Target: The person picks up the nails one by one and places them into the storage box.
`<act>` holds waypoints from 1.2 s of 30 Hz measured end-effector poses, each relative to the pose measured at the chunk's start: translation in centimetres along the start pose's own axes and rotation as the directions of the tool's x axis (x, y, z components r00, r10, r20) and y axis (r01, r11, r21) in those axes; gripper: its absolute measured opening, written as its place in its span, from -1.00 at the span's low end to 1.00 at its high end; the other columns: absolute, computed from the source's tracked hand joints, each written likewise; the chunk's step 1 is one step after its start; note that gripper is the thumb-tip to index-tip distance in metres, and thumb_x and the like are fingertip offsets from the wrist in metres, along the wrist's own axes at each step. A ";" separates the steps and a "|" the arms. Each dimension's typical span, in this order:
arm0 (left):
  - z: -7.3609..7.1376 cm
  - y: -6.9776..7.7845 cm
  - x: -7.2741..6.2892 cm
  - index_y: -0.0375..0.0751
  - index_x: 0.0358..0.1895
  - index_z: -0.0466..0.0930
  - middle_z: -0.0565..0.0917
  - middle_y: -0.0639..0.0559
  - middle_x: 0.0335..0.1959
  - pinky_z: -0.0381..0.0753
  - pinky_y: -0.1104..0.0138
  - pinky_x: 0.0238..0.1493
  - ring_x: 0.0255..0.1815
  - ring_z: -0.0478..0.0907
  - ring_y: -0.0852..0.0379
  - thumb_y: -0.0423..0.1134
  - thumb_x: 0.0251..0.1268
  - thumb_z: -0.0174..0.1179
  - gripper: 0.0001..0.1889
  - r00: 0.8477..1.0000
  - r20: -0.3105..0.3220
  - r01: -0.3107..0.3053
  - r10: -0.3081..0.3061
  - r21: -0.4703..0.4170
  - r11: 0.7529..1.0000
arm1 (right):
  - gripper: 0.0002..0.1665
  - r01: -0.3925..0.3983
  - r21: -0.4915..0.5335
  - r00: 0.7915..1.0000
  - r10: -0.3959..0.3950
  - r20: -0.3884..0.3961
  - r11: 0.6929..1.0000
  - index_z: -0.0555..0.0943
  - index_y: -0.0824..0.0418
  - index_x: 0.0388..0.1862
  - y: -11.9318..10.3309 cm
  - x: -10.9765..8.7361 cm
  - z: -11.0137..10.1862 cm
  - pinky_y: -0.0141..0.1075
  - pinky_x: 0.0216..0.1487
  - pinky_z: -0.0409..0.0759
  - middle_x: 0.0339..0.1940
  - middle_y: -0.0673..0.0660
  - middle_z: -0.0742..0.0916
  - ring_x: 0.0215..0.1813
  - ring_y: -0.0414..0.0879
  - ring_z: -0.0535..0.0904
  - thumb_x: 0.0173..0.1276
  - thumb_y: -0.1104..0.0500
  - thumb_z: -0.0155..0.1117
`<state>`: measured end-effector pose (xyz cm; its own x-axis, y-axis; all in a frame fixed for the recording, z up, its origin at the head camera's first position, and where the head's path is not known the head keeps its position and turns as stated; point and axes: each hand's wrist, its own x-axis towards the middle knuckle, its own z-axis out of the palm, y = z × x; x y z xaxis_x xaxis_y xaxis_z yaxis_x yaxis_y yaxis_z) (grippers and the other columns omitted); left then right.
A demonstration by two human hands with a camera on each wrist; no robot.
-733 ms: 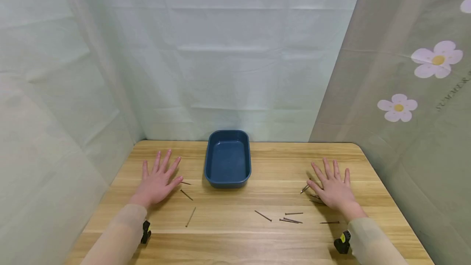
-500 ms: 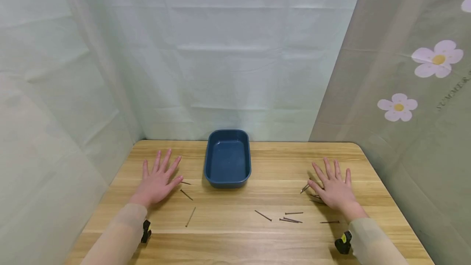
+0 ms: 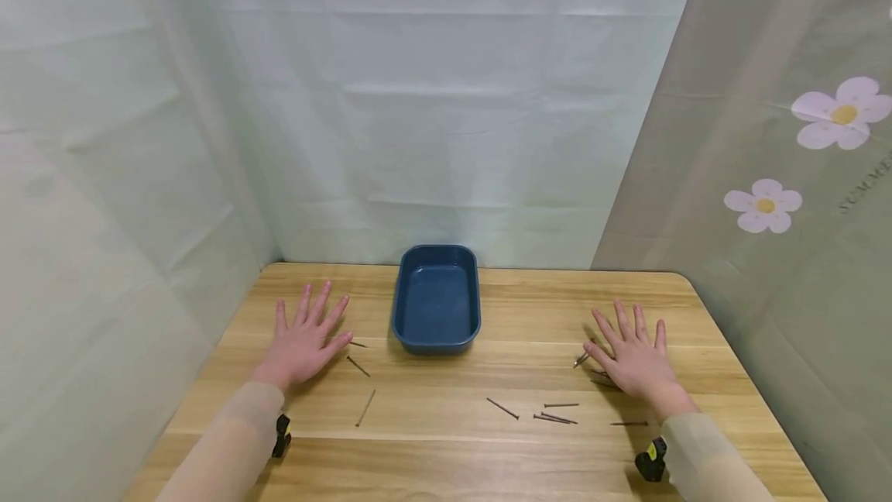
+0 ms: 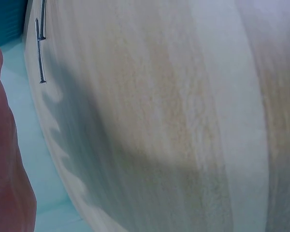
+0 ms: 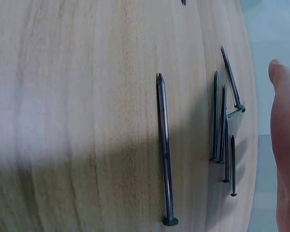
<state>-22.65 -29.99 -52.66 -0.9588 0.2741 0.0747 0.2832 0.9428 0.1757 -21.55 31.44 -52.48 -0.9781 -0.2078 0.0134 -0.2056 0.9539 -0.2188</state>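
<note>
My left hand (image 3: pixel 301 347) hovers palm down on the left, fingers spread, holding nothing. By its thumb lie a few nails (image 3: pixel 358 366), one partly hidden; another nail (image 3: pixel 365 407) is nearer the front. The left wrist view has part of the hand (image 4: pixel 9 169) above its shadow, near two nails (image 4: pixel 40 60). My right hand (image 3: pixel 636 362) also hovers with fingers spread and nothing held, partly covering a cluster of nails. In the right wrist view that cluster (image 5: pixel 224 130) shows beyond one large nail (image 5: pixel 166 154). Several more nails (image 3: pixel 502 408) lie between the hands, closer to the right.
A blue rectangular dish (image 3: pixel 437 343) with nothing in it stands at the middle of the table's back edge. Pale cloth (image 3: pixel 446 138) hangs behind the wooden table (image 3: pixel 446 463), and a flower-print cloth (image 3: pixel 697 177) hangs on the right. Each wrist carries a small black camera (image 3: pixel 651 459).
The head view has turned slightly left, so most of the scene sits a little further right. Both hands keep their spread pose, and the nails and dish stay put.
</note>
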 end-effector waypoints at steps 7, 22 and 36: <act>0.3 -0.2 0.0 -0.03 0.77 0.07 -0.36 -0.13 0.79 -0.72 -0.44 0.44 0.73 -0.53 -0.36 0.34 0.65 -0.09 -0.17 1.000 0.002 0.007 -0.007 -0.008 1.000 | 0.01 -0.009 0.002 1.000 0.009 0.002 1.000 0.04 0.01 0.82 0.0 0.1 -0.1 0.50 0.46 -0.66 0.80 0.36 -0.08 0.73 0.47 -0.37 0.64 -0.50 -0.16; 0.1 -0.2 -0.2 -0.06 0.76 0.08 -0.32 -0.16 0.79 -0.71 -0.45 0.44 0.73 -0.48 -0.42 0.34 0.65 -0.10 -0.16 1.000 0.021 0.016 -0.015 -0.021 1.000 | 0.02 -0.023 0.007 1.000 0.023 0.001 1.000 0.05 0.02 0.82 -0.5 -0.1 0.0 0.46 0.45 -0.71 0.79 0.38 -0.07 0.72 0.49 -0.36 0.63 -0.49 -0.11; 0.7 -0.1 -0.1 -0.05 0.76 0.08 -0.34 -0.14 0.80 -0.70 -0.44 0.45 0.74 -0.53 -0.36 0.34 0.65 -0.09 -0.16 1.000 -0.001 0.000 0.000 -0.035 0.999 | -0.01 -0.017 0.001 1.000 0.017 -0.014 1.000 0.11 0.04 0.80 -1.1 -0.2 -0.2 0.49 0.48 -0.63 0.79 0.38 -0.02 0.73 0.49 -0.31 0.64 -0.47 -0.09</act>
<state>-22.61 -29.94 -53.35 -0.9587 0.2741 0.0756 0.2840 0.9355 0.2101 -21.08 30.45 -52.05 -0.9818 -0.1885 0.0232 -0.1890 0.9569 -0.2204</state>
